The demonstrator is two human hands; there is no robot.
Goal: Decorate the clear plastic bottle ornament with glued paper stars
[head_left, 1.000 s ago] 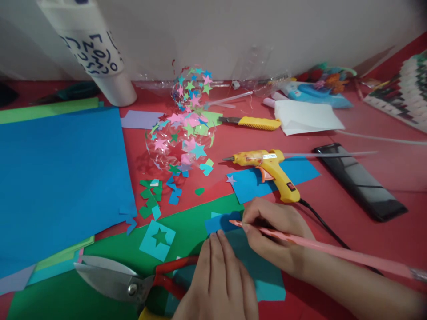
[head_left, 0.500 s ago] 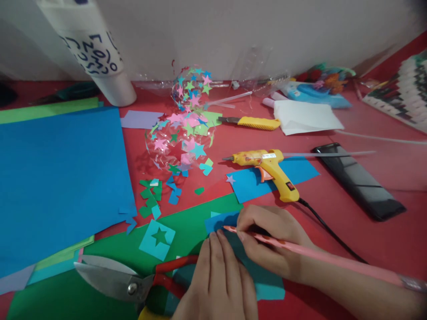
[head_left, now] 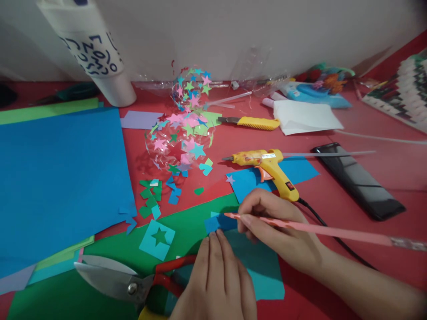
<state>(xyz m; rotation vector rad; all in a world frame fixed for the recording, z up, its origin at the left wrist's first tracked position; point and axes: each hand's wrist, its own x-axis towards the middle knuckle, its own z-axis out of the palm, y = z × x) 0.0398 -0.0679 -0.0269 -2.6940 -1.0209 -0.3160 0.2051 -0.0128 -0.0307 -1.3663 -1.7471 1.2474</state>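
My right hand [head_left: 276, 231] pinches a pink pencil [head_left: 320, 230], its tip over a small blue paper piece [head_left: 215, 223]. Fingers together and laid flat, my left hand [head_left: 223, 275] presses on the paper just below that piece. Teal paper [head_left: 263, 262] lies beneath both hands, on top of a green sheet [head_left: 113, 244]. Beside my left hand are shears [head_left: 110, 275] with red and yellow handles, partly covered by it. A light blue square [head_left: 156, 240] with a star-shaped hole sits left of the hands.
Beyond my right hand lie a yellow glue gun [head_left: 267, 169] with a cord, a yellow utility knife [head_left: 256, 123] and a black phone [head_left: 360, 182]. Clear plastic with paper stars [head_left: 193, 120] stands mid-table. Large blue sheets [head_left: 60, 178] and a white tumbler [head_left: 93, 53] are at left.
My right hand has risen slightly up and away from my left, and the pencil tip has lifted off toward the blue piece's upper edge. My left hand stays almost still.
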